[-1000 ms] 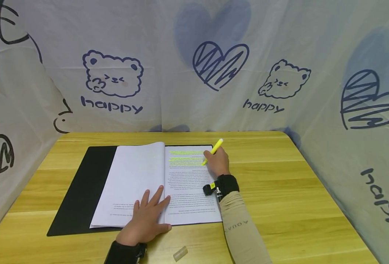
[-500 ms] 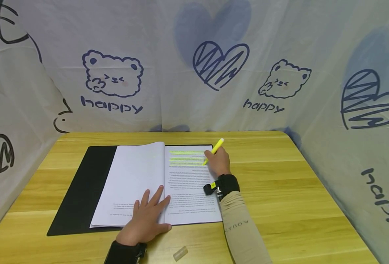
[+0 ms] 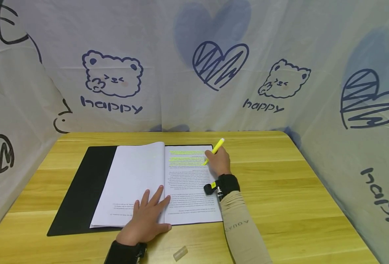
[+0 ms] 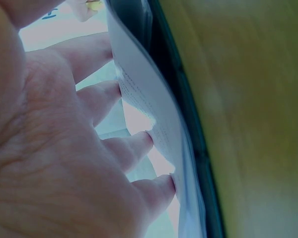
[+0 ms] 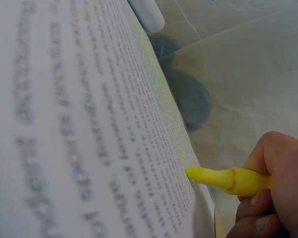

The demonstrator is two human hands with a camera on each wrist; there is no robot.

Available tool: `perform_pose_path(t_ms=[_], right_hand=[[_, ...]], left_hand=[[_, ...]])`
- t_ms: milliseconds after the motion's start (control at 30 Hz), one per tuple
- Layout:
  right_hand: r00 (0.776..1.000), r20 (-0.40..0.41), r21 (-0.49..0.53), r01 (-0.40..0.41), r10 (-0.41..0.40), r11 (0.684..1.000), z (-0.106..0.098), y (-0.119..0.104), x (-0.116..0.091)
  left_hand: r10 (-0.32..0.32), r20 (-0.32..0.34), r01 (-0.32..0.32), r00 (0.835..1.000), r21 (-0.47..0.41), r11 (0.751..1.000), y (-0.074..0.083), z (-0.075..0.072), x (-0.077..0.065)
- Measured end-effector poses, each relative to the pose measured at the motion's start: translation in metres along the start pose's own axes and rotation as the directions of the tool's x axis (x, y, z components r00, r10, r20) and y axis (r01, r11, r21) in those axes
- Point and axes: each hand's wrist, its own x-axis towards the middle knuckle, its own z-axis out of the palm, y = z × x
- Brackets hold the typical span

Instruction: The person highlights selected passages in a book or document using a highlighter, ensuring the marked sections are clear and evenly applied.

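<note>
Printed pages (image 3: 189, 200) lie spread in a black folder (image 3: 79, 190), with yellow bands marked over several upper lines of the right page. My right hand (image 3: 219, 161) pinches a yellow highlighter (image 5: 246, 181) between thumb and fingers. Its tip meets the page near the right end of a marked line in the right wrist view. With fingers spread, my left hand (image 3: 146, 220) rests across the lower part of the pages by the central fold. In the left wrist view, the left fingertips (image 4: 141, 143) touch the paper.
A clear highlighter cap (image 3: 180, 253) lies on the wooden table (image 3: 280, 205) near its front edge, right of the left wrist. A white cloth (image 3: 168, 110) printed with bears and hearts hangs behind the table and along both sides.
The right hand and highlighter have shifted very slightly to the right along the line, within the first half second. The left hand stays in place.
</note>
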Motion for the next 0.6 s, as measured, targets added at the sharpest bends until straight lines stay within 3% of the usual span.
perform_pose_path(t_ms=[600], right_hand=[[0.999, -0.027, -0.009, 0.017, -0.017, 1.000, -0.0037, 0.0013, -0.0012]], left_hand=[[0.004, -0.007, -0.004, 1.000, 0.002, 1.000, 0.0000, 0.0025, -0.0005]])
